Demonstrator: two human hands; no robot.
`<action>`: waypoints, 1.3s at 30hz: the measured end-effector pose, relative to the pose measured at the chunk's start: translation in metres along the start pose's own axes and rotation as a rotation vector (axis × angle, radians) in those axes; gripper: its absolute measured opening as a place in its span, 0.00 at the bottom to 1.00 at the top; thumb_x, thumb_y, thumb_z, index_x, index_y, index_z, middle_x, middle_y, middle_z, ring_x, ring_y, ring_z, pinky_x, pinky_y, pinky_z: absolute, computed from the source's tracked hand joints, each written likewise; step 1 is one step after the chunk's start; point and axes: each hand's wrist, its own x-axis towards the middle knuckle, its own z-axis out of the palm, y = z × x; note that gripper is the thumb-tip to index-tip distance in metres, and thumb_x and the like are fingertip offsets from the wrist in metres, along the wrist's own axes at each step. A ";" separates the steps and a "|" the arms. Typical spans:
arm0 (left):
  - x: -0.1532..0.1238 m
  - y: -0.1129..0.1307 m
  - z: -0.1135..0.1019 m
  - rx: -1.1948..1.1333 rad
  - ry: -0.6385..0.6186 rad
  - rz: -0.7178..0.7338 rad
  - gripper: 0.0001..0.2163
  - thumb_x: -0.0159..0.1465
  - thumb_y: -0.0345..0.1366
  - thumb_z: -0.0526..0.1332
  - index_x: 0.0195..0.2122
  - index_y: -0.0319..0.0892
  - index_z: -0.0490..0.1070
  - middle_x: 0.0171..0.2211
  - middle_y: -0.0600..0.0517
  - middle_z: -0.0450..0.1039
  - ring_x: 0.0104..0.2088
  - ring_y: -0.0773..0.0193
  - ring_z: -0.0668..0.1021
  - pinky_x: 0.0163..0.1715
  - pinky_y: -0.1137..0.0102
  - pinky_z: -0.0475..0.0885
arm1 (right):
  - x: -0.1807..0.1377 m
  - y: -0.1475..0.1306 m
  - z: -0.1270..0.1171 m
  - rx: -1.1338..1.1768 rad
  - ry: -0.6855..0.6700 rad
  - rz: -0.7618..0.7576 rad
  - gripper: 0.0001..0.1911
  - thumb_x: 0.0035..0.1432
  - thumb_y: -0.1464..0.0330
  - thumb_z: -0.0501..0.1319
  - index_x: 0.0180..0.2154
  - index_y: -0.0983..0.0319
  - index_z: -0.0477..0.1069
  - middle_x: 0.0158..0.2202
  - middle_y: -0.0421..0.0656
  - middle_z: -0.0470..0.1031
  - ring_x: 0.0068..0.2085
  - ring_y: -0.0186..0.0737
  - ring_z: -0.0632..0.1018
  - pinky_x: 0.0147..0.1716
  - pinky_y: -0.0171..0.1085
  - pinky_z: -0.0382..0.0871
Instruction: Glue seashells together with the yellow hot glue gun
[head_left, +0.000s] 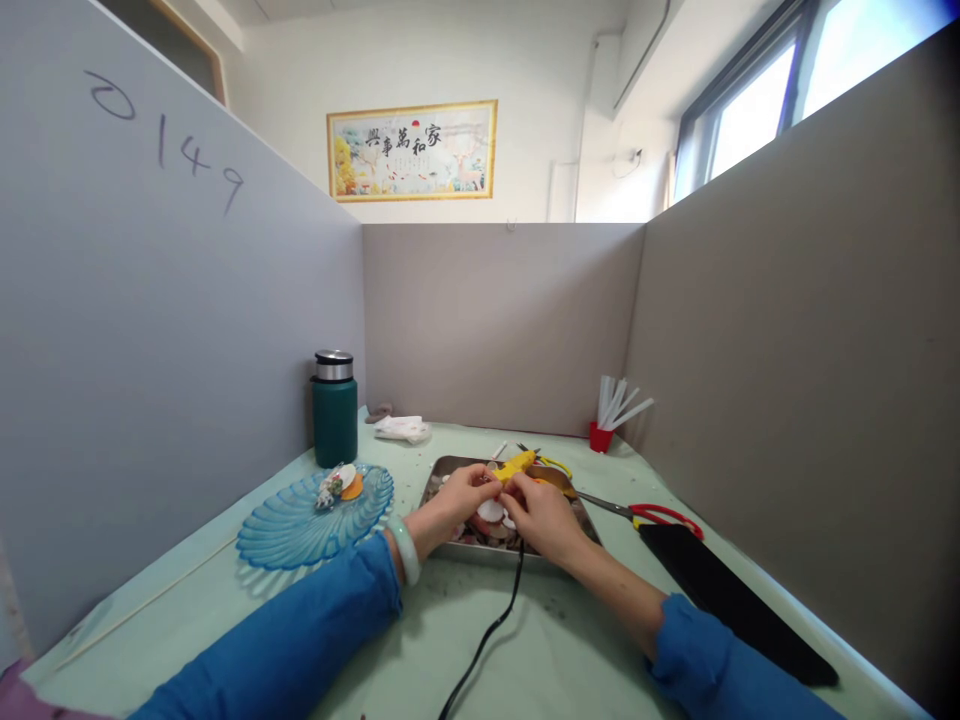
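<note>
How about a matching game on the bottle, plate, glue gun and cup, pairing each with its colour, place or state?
Things:
1. Bottle
2. Plate
3. Glue gun
4. Cup

Descriptions:
A. Yellow
B. Red, with white sticks standing in it
C. Blue, to the left of the tray
D. Dark green, standing upright

Right pairs: 1-D, 2-C, 3-A, 4-B
</note>
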 end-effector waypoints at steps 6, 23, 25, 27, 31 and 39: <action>-0.002 0.003 0.000 -0.006 -0.003 -0.003 0.17 0.50 0.47 0.62 0.29 0.38 0.65 0.23 0.54 0.66 0.22 0.67 0.72 0.15 0.74 0.68 | 0.000 -0.003 -0.002 -0.018 -0.022 0.016 0.12 0.58 0.62 0.51 0.32 0.62 0.68 0.28 0.43 0.74 0.31 0.37 0.73 0.29 0.31 0.57; 0.002 -0.002 -0.001 0.026 0.013 -0.021 0.17 0.50 0.47 0.62 0.30 0.38 0.65 0.24 0.54 0.66 0.22 0.67 0.72 0.16 0.74 0.68 | -0.001 -0.003 -0.003 -0.025 -0.032 0.020 0.13 0.59 0.61 0.51 0.32 0.63 0.69 0.29 0.43 0.74 0.32 0.36 0.73 0.30 0.30 0.57; 0.002 -0.003 -0.001 0.029 0.014 -0.029 0.17 0.50 0.48 0.62 0.29 0.38 0.65 0.23 0.55 0.66 0.22 0.67 0.72 0.16 0.74 0.68 | -0.001 -0.004 -0.003 -0.033 -0.038 0.030 0.13 0.59 0.61 0.51 0.32 0.62 0.69 0.29 0.43 0.74 0.32 0.37 0.74 0.30 0.31 0.57; 0.002 -0.003 -0.001 0.027 0.009 -0.037 0.17 0.49 0.49 0.62 0.29 0.38 0.64 0.23 0.55 0.66 0.22 0.67 0.72 0.17 0.74 0.68 | -0.001 -0.004 -0.003 -0.035 -0.040 0.030 0.13 0.59 0.61 0.51 0.32 0.62 0.69 0.29 0.43 0.74 0.32 0.37 0.74 0.30 0.31 0.57; 0.001 -0.003 -0.001 0.013 -0.001 -0.040 0.18 0.49 0.49 0.63 0.30 0.38 0.64 0.23 0.54 0.66 0.23 0.67 0.72 0.17 0.75 0.68 | 0.000 -0.002 -0.002 -0.036 -0.026 0.013 0.12 0.58 0.62 0.52 0.31 0.62 0.68 0.28 0.43 0.74 0.31 0.37 0.73 0.29 0.31 0.56; 0.000 -0.002 -0.001 0.024 0.011 -0.051 0.17 0.50 0.49 0.62 0.29 0.39 0.64 0.23 0.54 0.66 0.22 0.67 0.72 0.17 0.74 0.68 | 0.000 -0.002 -0.002 -0.035 -0.038 0.016 0.13 0.58 0.61 0.51 0.32 0.62 0.69 0.29 0.43 0.74 0.32 0.37 0.73 0.30 0.31 0.57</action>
